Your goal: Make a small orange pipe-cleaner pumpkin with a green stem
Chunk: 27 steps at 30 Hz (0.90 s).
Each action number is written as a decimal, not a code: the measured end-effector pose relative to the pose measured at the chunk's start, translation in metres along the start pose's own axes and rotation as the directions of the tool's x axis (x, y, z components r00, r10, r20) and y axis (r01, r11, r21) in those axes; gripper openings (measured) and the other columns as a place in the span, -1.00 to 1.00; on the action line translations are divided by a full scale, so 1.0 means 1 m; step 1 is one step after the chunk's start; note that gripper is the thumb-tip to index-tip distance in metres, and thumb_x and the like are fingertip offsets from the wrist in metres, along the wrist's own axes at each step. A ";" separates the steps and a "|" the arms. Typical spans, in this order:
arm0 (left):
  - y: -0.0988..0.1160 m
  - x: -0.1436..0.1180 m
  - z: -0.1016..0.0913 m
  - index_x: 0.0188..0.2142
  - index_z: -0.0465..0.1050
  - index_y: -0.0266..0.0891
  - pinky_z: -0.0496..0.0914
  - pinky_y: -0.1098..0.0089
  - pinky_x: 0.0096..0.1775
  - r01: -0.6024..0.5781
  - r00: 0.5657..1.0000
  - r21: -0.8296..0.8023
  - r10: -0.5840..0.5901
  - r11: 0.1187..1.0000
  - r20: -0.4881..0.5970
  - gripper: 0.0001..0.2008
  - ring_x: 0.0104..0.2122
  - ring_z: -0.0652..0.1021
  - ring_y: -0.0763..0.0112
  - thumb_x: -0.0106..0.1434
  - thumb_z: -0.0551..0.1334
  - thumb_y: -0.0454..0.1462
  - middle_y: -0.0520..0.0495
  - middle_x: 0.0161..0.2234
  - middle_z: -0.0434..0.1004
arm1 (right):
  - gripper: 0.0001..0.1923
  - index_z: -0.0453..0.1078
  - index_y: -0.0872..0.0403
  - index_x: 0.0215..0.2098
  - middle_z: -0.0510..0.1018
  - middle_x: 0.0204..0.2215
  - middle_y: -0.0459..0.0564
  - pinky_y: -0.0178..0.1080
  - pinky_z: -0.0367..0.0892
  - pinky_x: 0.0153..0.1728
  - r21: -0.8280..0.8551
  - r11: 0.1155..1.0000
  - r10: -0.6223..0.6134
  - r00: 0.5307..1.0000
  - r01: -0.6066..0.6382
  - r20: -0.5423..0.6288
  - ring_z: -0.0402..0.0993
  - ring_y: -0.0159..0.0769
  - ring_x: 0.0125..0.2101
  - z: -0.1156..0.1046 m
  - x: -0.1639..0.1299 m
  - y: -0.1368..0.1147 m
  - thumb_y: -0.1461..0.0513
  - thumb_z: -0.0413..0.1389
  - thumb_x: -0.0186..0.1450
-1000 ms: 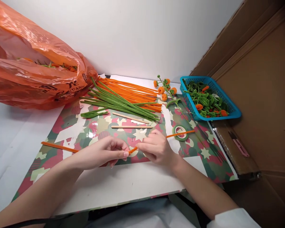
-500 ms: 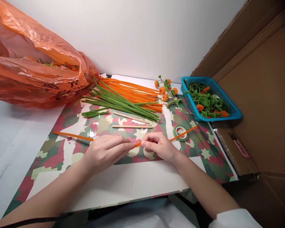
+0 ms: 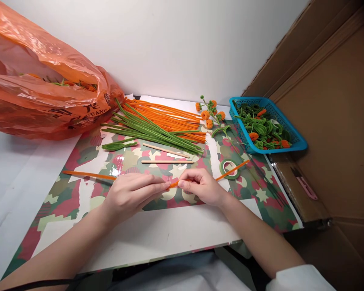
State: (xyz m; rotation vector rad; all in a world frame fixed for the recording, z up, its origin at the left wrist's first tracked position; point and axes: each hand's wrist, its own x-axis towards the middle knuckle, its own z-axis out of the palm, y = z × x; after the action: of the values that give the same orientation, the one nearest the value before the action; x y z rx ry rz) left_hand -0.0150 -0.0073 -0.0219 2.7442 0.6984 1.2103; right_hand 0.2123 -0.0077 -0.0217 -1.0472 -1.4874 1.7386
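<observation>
Between my two hands runs an orange pipe cleaner (image 3: 89, 174), its ends sticking out to the left and right. My left hand (image 3: 136, 192) is closed on it, palm down, with the fingertips at its middle. Thumb and forefinger of my right hand (image 3: 202, 186) pinch it a short gap away. The part under each palm is hidden. Just beyond the hands lie two thin wooden sticks (image 3: 167, 162). A roll of green tape (image 3: 229, 169) lies beside the pipe cleaner's right end.
Green pipe cleaners (image 3: 157, 133) lie across a bundle of orange pipe cleaners (image 3: 164, 112). A flower stem with orange blooms (image 3: 205, 114) rests to their right. A blue basket (image 3: 300, 147) holds green and orange pieces. An orange plastic bag (image 3: 48, 101) stands left; a pink-handled cutter (image 3: 307, 188) lies right.
Both hands still grip the orange pipe cleaner at its middle, with the fingertips slightly closer together. The whole view has shifted a little.
</observation>
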 end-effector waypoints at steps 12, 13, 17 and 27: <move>0.007 0.005 0.000 -0.24 0.48 -0.23 0.40 0.52 -0.46 0.138 0.990 -0.161 -0.141 0.977 -0.009 -0.91 -0.48 0.55 0.51 0.30 0.23 -0.41 -0.01 -0.42 0.58 | -0.72 0.40 0.13 -0.44 0.09 -0.71 -0.29 -0.39 -0.13 -0.67 0.044 0.999 0.002 1.000 -0.003 0.017 -0.07 -0.56 -0.69 0.003 -0.001 -0.002 0.07 0.20 0.22; 0.008 0.006 0.000 -0.28 0.48 -0.23 0.40 0.53 -0.47 0.189 0.980 -0.200 -0.197 0.961 -0.017 -0.92 -0.49 0.54 0.52 0.28 0.24 -0.42 0.00 -0.44 0.56 | -0.72 0.40 0.13 -0.44 0.07 -0.71 -0.29 -0.39 -0.14 -0.67 0.040 0.999 -0.004 1.000 0.003 0.012 -0.09 -0.56 -0.69 0.003 -0.001 -0.002 0.07 0.20 0.22; 0.014 0.014 -0.001 -0.45 0.46 -0.23 0.37 0.55 -0.54 0.481 0.867 -0.379 -0.494 0.791 0.070 -0.86 -0.55 0.49 0.51 0.26 0.26 -0.34 0.04 -0.55 0.48 | -0.72 0.43 0.12 -0.41 0.15 -0.68 -0.25 -0.38 -0.09 -0.66 -0.023 0.998 -0.063 0.997 0.062 -0.046 -0.04 -0.53 -0.67 0.007 -0.002 -0.002 0.06 0.19 0.23; 0.000 0.016 -0.008 -0.51 0.46 -0.26 0.32 0.53 -0.66 0.847 0.466 -0.520 -0.619 0.107 0.632 -0.73 -0.68 0.43 0.50 0.26 0.25 -0.16 0.05 -0.66 0.40 | -0.70 0.44 0.08 -0.39 0.38 -0.64 -0.13 -0.25 0.06 -0.37 -0.785 0.401 -0.615 0.774 0.473 0.152 0.23 -0.40 -0.55 0.001 0.004 0.006 0.30 -0.08 0.38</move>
State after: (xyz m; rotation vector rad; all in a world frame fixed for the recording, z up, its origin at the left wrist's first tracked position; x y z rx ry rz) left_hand -0.0113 -0.0011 -0.0060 1.3129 0.9881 0.5873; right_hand 0.2098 -0.0056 -0.0285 -0.8698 -2.2402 0.4364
